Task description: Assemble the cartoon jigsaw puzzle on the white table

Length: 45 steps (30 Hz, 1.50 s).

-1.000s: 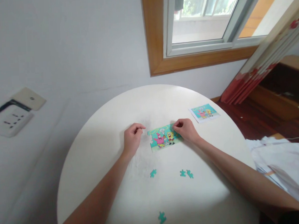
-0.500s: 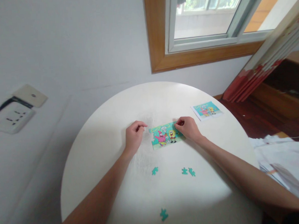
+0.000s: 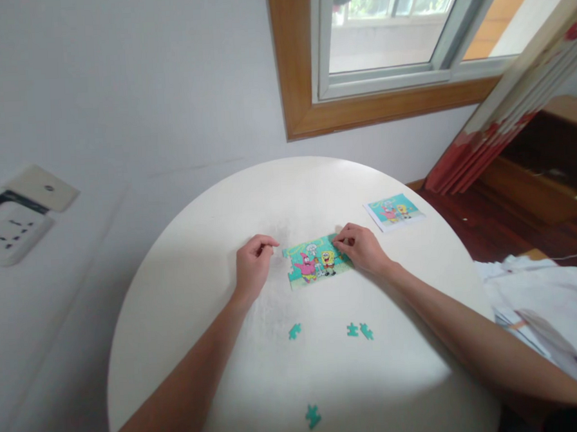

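Observation:
A partly assembled jigsaw puzzle (image 3: 313, 266) with cartoon figures on a teal background lies flat on the round white table (image 3: 186, 292). At its upper right edge is my right hand (image 3: 360, 246), its thumb and fingers pinched together against the picture. Whatever lies between those fingertips is hidden. My left hand (image 3: 253, 264) rests just left of the puzzle's notched left side, fingers curled and thumb against the forefinger, with nothing visible in it. Nearer to me are loose teal puzzle pieces: one on the left (image 3: 294, 331), a pair (image 3: 359, 330) on the right, and another (image 3: 312, 416) closest.
A picture card (image 3: 395, 211) with the same cartoon scene lies at the table's right rear. Behind the table are a wall and a wood-framed window (image 3: 384, 111). Sockets (image 3: 13, 230) are on the left wall; white cloth (image 3: 550, 318) lies beyond the right edge.
The whole view has shifted slightly, so everything appears a little farther left. Both hands keep nearly the same places beside the puzzle, and the loose pieces lie as before.

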Motion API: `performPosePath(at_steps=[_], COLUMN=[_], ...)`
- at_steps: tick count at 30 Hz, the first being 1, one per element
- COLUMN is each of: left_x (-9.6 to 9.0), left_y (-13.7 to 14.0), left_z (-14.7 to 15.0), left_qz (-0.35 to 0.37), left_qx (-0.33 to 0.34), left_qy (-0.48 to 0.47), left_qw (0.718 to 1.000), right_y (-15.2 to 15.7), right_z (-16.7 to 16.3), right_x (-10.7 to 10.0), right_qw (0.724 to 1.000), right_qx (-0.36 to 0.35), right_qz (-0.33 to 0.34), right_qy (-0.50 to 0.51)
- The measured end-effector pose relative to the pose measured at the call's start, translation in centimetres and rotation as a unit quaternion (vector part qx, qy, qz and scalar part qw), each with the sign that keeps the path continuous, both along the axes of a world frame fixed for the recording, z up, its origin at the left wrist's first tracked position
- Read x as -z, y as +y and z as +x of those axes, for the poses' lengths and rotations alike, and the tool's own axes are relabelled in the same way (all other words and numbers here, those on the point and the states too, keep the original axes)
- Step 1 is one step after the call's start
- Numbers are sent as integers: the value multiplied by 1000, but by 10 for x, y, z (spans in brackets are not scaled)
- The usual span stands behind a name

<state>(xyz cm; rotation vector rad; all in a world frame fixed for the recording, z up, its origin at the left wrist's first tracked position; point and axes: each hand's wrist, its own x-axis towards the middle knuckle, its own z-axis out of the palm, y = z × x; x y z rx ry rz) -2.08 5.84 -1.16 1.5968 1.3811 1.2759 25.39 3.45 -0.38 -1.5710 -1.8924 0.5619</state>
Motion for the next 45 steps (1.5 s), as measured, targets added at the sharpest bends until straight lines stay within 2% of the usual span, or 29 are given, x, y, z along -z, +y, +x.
performPosePath(at_steps=[5,11,16,22,29,35,41,45], left_x=[-1,2,2,0,0,1,-2,-2], left_y=[-1,0,0,-1,-1,-1,-1,-1], left_z=[1,-1,0,1,0,0,1,1], left_qz=[0,4,8,11,8,8,1,3], left_qx=[-1,-3,-9,-9,-7,-8,-3,-5], left_qy=[-1,-8,-2,-7,-2,-3,-7,-3], left_qw=[1000,1000,1000,1000,1000,1000,1000,1000], right_y=[2,2,0,0,-2,2,0,3], right_z=[0,5,6,5,4,7,8,11], right_x=[4,6,3,3,4,10,12,13], right_qw=[1000,997,998,998,996,996,996,992], right_qx=[0,-1,-47,-31,-42,8,-18,21], right_qz=[4,53,36,56,49,85,87,120], right_qy=[4,53,-4,-2,-69,2,-25,35])
